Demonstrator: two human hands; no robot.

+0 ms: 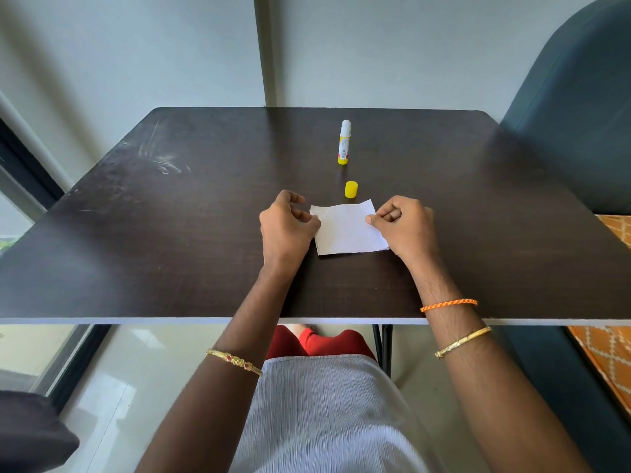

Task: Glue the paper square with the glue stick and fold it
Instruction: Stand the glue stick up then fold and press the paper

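Dark table (170, 233) against pale wall (136, 46), blue chair (580, 114) alongside.

Dark table (170, 233): white paper square (346, 230) lies flat near the person. Left hand (285, 227) rests on its left edge, fingers curled. Right hand (404, 227) pinches its right edge. Yellow cap (351, 189) just beyond paper; uncapped glue stick (344, 142) upright farther back.

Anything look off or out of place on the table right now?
Only that the glue stick stands uncapped, its yellow cap sitting apart nearer the paper. Both hands rest on the paper's edges.
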